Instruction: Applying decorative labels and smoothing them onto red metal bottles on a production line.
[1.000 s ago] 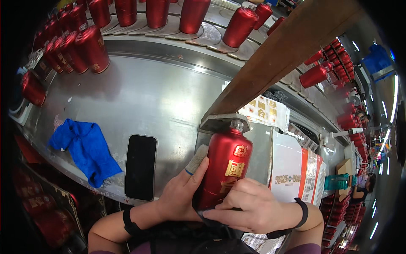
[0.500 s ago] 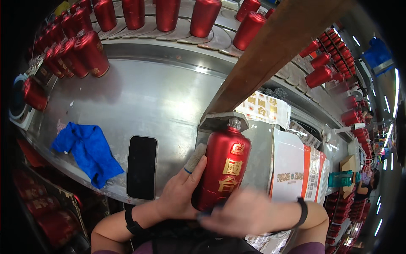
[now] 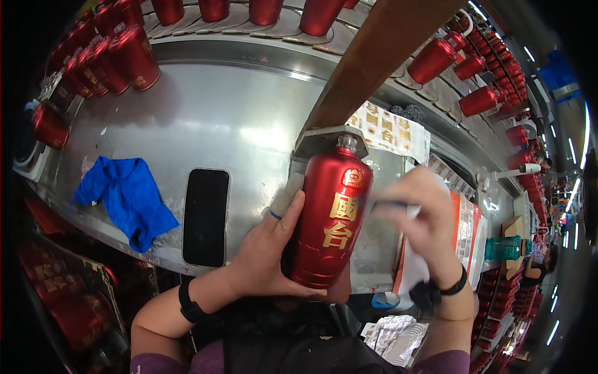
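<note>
A red bottle (image 3: 327, 218) with gold characters and a clear glass top leans away from me, its neck against a grey angular plate (image 3: 305, 142) at the foot of a brown beam. My left hand (image 3: 271, 249) is closed round its lower left side. A grey sleeve (image 3: 288, 194) covers one finger of that hand, with a blue band below it. My right hand (image 3: 423, 212) is raised just right of the bottle, apart from it. Motion smears its curled fingers. Something dark shows at the fingertips, too blurred to name.
Left of the bottle lie a black phone (image 3: 206, 217) and a blue cloth (image 3: 128, 199) on the metal table (image 3: 180, 118). Red bottles (image 3: 134, 59) stand at the far left, others on a curved conveyor (image 3: 240, 25). Printed card (image 3: 464, 230) lies at right, near a teal container (image 3: 501, 248).
My right hand has moved from the bottle's base up and to the right, away from it. My left hand keeps its hold. The whole view has shifted slightly.
</note>
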{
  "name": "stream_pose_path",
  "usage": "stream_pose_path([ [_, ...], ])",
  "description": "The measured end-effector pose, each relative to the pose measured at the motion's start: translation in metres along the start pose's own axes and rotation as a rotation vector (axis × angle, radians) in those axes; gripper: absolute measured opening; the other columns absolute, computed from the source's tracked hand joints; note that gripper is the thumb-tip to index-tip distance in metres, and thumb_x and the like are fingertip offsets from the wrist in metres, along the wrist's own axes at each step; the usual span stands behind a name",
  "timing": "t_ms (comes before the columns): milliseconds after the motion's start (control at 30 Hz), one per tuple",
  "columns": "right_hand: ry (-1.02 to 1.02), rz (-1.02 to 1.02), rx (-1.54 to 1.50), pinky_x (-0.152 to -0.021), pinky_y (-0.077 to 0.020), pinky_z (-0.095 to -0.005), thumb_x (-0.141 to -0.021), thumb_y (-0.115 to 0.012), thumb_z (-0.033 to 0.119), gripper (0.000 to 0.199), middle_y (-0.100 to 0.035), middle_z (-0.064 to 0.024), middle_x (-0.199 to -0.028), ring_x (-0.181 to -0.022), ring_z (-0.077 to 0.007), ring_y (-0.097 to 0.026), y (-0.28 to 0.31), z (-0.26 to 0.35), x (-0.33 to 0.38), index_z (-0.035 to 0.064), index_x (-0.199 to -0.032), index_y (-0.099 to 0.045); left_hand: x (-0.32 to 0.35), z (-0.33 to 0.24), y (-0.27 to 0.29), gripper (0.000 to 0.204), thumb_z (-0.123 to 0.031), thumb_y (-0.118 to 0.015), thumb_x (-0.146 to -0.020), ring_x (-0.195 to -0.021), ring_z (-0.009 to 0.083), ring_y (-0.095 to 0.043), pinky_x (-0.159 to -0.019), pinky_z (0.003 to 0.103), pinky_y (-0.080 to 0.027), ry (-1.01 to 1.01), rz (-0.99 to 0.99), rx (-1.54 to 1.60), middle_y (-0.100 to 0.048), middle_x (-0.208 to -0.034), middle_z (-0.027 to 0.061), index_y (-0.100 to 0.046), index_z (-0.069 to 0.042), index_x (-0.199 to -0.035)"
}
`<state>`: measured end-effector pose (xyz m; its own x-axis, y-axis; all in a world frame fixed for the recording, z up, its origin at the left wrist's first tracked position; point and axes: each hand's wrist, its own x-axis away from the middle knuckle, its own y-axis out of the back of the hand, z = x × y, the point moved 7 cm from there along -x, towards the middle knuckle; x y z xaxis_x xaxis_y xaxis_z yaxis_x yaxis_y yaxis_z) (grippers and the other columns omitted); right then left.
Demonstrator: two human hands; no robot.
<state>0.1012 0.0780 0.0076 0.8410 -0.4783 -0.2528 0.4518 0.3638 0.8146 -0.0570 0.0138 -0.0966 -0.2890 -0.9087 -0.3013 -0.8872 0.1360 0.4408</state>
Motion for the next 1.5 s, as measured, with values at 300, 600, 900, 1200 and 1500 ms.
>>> stream_pose_path([
  [300, -0.029, -0.046, 0.022, -0.064, -0.0446, -0.0271, -0.075, -0.071, 0.016, 0.026, -0.067, 0.0011, -0.087, -0.073, -0.0116, -0.056, -0.007, 0.021, 0.004, 0.0182, -0.100, -0.076, 0.010, -0.012, 0.002, 0.135, -0.052, -0.091, -0.057, -0.134, 0.0446, -0.044, -0.107, 0.044, -0.044, -0.033, -0.042, -0.035, -0.031, -0.153, 0.0298, -0.016, 0.002, -0.155],
  [600, 0.120, 0.118, -0.022, -0.060, -0.0475, -0.0284, -0.073, -0.069, 0.015, 0.028, -0.062, 0.0007, -0.078, -0.072, -0.0138, -0.059, -0.048, 0.077, 0.019, 0.0173, -0.100, -0.076, 0.015, -0.022, 0.009, 0.134, -0.050, -0.091, -0.057, -0.116, 0.0417, -0.056, -0.096, 0.044, -0.050, -0.028, -0.021, -0.071, -0.045, -0.141, 0.0288, -0.017, 0.002, -0.155],
  [900, 0.111, 0.041, 0.075, -0.064, -0.0479, -0.0269, -0.074, -0.069, 0.011, 0.030, -0.065, -0.0003, -0.083, -0.072, -0.0145, -0.057, -0.044, 0.089, 0.015, 0.0173, -0.102, -0.076, 0.019, -0.017, 0.008, 0.134, -0.049, -0.091, -0.057, -0.114, 0.0419, -0.057, -0.094, 0.046, -0.050, 0.001, 0.014, -0.084, -0.046, -0.138, 0.0280, -0.016, 0.001, -0.156],
  [1200, 0.123, 0.047, 0.058, -0.064, -0.0508, -0.0316, -0.076, -0.074, 0.015, 0.025, -0.067, 0.0001, -0.083, -0.072, -0.0154, -0.062, -0.035, 0.085, 0.029, 0.0167, -0.101, -0.076, 0.003, -0.025, 0.003, 0.136, -0.047, -0.093, -0.056, -0.128, 0.0448, -0.050, -0.101, 0.045, -0.048, -0.071, -0.034, -0.034, -0.039, -0.147, 0.0301, -0.014, 0.002, -0.155],
  [1500, -0.603, -0.863, -0.155, -0.072, -0.0500, -0.0245, -0.089, -0.071, 0.005, 0.027, -0.069, -0.0020, -0.093, -0.082, -0.0086, -0.061, 0.120, -0.085, 0.157, 0.0014, -0.116, -0.068, -0.016, -0.038, -0.037, 0.146, -0.049, -0.096, -0.050, -0.120, 0.0405, -0.056, -0.099, 0.045, -0.047, -0.008, -0.026, -0.042, -0.050, -0.138, 0.0259, -0.009, 0.001, -0.156],
])
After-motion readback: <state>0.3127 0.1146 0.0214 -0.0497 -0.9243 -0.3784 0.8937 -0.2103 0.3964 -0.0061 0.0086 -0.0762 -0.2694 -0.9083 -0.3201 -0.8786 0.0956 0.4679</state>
